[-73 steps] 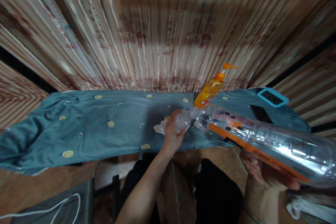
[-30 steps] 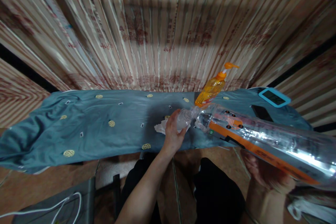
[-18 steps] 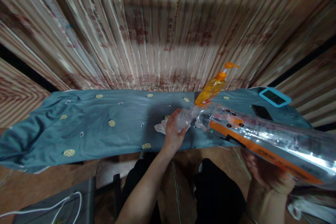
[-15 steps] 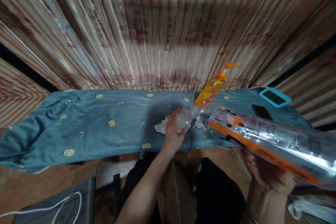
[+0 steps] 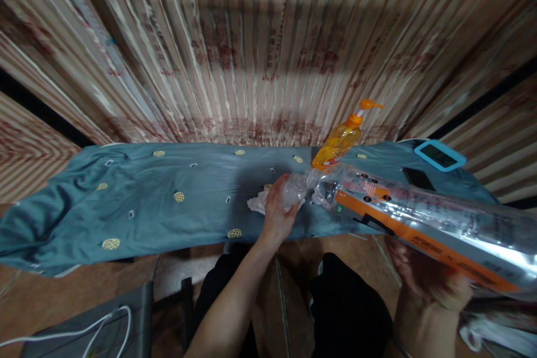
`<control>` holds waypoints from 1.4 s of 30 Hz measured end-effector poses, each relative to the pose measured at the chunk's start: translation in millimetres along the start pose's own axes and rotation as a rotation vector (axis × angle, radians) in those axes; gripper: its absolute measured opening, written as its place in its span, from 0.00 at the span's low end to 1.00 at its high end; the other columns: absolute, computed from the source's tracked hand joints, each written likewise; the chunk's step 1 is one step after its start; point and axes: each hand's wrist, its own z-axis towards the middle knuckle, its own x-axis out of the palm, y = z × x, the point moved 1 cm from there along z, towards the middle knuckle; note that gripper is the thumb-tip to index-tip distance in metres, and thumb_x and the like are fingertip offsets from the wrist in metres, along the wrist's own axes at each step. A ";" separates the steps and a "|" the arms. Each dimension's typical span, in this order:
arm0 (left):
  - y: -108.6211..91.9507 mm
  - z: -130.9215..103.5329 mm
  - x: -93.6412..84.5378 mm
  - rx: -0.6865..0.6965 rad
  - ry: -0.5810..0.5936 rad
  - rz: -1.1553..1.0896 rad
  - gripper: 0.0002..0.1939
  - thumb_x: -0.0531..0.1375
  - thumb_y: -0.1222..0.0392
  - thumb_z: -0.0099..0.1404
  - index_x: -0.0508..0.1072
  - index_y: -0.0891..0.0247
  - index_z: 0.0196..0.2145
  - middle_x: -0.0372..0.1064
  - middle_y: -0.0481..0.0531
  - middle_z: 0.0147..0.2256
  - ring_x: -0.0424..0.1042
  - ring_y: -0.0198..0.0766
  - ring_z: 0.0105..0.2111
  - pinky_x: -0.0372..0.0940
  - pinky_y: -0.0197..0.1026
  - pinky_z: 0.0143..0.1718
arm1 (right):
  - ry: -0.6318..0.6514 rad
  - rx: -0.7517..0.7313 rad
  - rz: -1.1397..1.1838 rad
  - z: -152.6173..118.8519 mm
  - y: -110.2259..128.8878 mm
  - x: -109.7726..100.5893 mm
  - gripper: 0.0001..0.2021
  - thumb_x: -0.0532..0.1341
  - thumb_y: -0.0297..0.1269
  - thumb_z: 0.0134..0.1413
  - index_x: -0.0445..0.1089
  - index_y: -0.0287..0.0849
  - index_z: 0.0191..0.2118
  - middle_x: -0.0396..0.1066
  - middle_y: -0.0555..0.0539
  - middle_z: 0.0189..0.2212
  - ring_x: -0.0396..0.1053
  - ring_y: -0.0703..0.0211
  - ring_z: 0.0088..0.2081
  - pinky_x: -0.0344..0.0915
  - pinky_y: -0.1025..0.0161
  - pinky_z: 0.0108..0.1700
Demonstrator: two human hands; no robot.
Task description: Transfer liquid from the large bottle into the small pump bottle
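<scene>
Now both hands grip the clear bottle (image 5: 419,218), left hand (image 5: 279,210) at its neck, right hand (image 5: 428,279) underneath, overhanging the table edge (image 5: 176,249).

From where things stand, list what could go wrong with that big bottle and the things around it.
1. The right hand supports the big clear bottle only from beneath near its base; it could roll off.
2. The left hand grips the neck beside the orange pump bottle; a swing might topple it.
3. Any liquid left could spill onto the blue cloth or the dark phone.
</scene>
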 end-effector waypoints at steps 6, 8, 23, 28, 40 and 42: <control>0.9 -0.3 0.4 0.019 -0.012 -0.003 0.31 0.61 0.63 0.58 0.58 0.62 0.58 0.63 0.60 0.57 0.63 0.49 0.58 0.58 0.57 0.59 | -0.016 -0.001 0.008 -0.8 -1.0 1.0 0.32 0.75 0.48 0.18 0.74 0.49 0.39 0.73 0.52 0.25 0.64 0.62 0.21 0.58 0.67 0.16; 1.2 -0.1 0.7 0.016 -0.008 -0.002 0.31 0.61 0.63 0.58 0.58 0.62 0.58 0.63 0.60 0.57 0.63 0.49 0.58 0.58 0.57 0.59 | 0.001 -0.014 0.006 -0.4 -1.1 0.7 0.30 0.75 0.49 0.18 0.74 0.48 0.37 0.73 0.52 0.25 0.63 0.63 0.20 0.57 0.66 0.16; 0.4 0.1 1.0 0.006 -0.012 -0.003 0.31 0.61 0.65 0.57 0.58 0.60 0.57 0.64 0.58 0.57 0.63 0.48 0.57 0.58 0.56 0.59 | 0.054 -0.020 -0.043 1.1 -3.9 -1.5 0.30 0.74 0.51 0.21 0.75 0.48 0.39 0.72 0.51 0.23 0.59 0.64 0.18 0.52 0.67 0.15; 0.7 -0.2 0.3 0.004 -0.005 -0.017 0.31 0.61 0.65 0.57 0.58 0.60 0.58 0.63 0.59 0.57 0.63 0.48 0.57 0.58 0.56 0.59 | 0.092 -0.047 -0.069 1.8 -5.5 -3.9 0.26 0.73 0.53 0.24 0.74 0.49 0.35 0.72 0.51 0.23 0.61 0.63 0.19 0.56 0.66 0.17; 1.0 -0.1 1.9 0.015 -0.003 -0.021 0.30 0.61 0.63 0.59 0.58 0.61 0.58 0.63 0.60 0.57 0.63 0.49 0.58 0.57 0.56 0.59 | 0.073 -0.008 -0.096 -1.1 -5.2 -4.3 0.21 0.74 0.51 0.25 0.75 0.46 0.29 0.70 0.52 0.21 0.63 0.65 0.19 0.56 0.68 0.16; 1.2 -0.4 2.2 0.020 -0.001 -0.023 0.30 0.61 0.63 0.58 0.58 0.62 0.58 0.62 0.61 0.57 0.62 0.49 0.58 0.57 0.56 0.59 | 0.082 -0.045 -0.105 -1.8 -4.5 -1.6 0.18 0.73 0.50 0.28 0.75 0.46 0.29 0.70 0.52 0.19 0.64 0.64 0.19 0.57 0.68 0.17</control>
